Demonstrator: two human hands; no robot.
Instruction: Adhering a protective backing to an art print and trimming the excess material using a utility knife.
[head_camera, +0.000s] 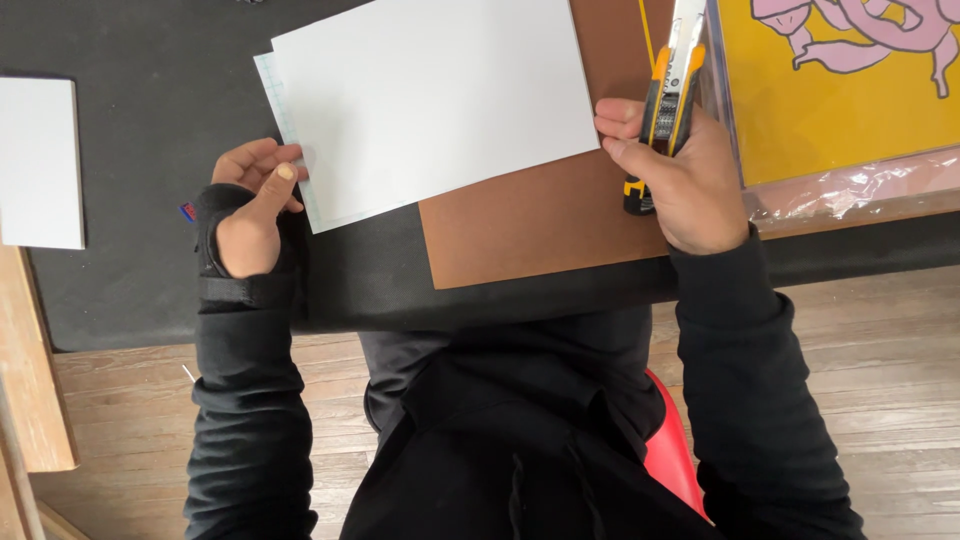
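White paper sheet (430, 100) lies at the upper centre of the frame, overlapping a brown board (530, 215) on the black desk (130, 130). Left hand (250, 205) pinches the sheet's lower left edge, fingers closed on it. Right hand (675, 175), right of centre, has its fingers clamped around a yellow utility knife (668, 95) beside a yellow picture (850, 90).

Black long sleeves, black wrist brace (225, 270)

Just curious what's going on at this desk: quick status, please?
Left hand pinching white sheet at its corner. Right hand gripping yellow utility knife. Sheet overlaps brown board. Nothing lying on the sheet.
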